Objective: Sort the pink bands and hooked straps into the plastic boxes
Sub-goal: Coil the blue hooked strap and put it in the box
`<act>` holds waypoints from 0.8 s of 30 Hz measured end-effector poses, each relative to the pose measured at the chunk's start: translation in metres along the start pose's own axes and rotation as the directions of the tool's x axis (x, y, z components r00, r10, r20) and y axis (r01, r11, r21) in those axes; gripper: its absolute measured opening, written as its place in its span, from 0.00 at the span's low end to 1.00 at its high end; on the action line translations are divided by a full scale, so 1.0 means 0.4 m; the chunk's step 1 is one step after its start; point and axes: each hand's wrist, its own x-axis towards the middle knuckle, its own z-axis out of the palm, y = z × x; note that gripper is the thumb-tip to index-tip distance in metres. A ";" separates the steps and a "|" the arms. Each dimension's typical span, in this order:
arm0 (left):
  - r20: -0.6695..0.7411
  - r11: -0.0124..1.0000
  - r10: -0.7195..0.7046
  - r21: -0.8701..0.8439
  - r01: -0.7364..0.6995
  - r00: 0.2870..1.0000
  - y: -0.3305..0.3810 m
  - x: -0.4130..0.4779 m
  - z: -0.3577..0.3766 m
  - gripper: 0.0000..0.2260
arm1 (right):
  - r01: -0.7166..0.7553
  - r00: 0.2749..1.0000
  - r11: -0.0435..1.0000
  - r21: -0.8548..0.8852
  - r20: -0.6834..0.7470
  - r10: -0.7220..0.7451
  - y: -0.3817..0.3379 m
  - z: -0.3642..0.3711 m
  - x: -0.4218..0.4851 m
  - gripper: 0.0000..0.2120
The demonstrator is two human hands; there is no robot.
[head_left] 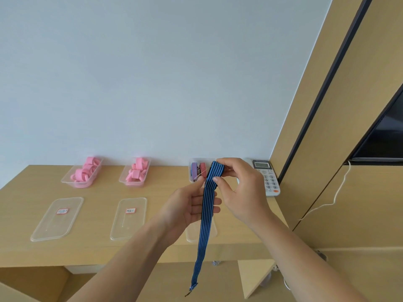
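Wooden tabletop (98, 247) holds left box (82, 172), middle box (135, 172) and right box (192, 180) along the wall, three lids (57, 219) (128, 218) (192, 235) in front, telephone (267, 177) at right.

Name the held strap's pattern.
The long elastic strap is blue with thin dark lengthwise stripes; head view.

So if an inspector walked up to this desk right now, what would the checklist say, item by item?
Surface: wooden desk, set against a pale wall.
Job's things: left box and middle box hold pink bands; right box holds rolled straps; blue strap partly rolled, tail hanging down; clear lids in front, two labelled.
Clutter: telephone at the desk's right end.
Hands: left hand and right hand both hold the blue strap; the right pinches its rolled top.
Cables: white cable on the right panel.
Surroundings: dark screen at right.
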 end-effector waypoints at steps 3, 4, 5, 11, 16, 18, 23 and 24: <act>-0.013 1.000 -0.009 0.009 0.009 1.000 0.010 0.004 -0.003 0.24 | 0.112 0.993 0.993 -0.034 -0.023 -0.113 -0.003 0.003 -0.015 0.16; -0.021 1.000 -0.014 0.018 0.014 1.000 0.014 0.004 -0.005 0.23 | 0.143 0.989 0.989 -0.038 -0.028 -0.144 -0.004 0.004 -0.021 0.15; -0.028 0.999 -0.017 0.028 0.017 0.999 0.018 0.004 -0.008 0.23 | 0.164 0.986 0.986 -0.038 -0.033 -0.165 -0.005 0.007 -0.027 0.13; -0.036 1.000 -0.001 -0.007 0.001 0.999 0.035 0.008 -0.021 0.18 | 0.226 0.974 0.974 0.013 -0.034 -0.226 0.006 0.016 -0.071 0.08; -0.031 0.999 -0.002 -0.035 0.001 1.000 0.040 0.011 -0.024 0.12 | 0.246 0.968 0.968 0.048 0.038 -0.248 0.013 0.033 -0.098 0.07; -0.026 0.999 0.019 -0.034 -0.020 0.999 0.038 0.016 -0.028 0.11 | 0.278 0.958 0.960 0.022 0.062 -0.279 0.020 0.039 -0.107 0.08; 0.018 0.996 0.081 0.021 -0.082 0.997 0.036 0.024 -0.043 0.10 | 0.310 0.948 0.950 -0.037 0.088 -0.306 0.036 0.049 -0.119 0.08; 0.019 0.995 0.090 0.029 -0.090 0.996 0.036 0.025 -0.044 0.10 | 0.312 0.947 0.949 -0.045 0.096 -0.307 0.036 0.048 -0.118 0.08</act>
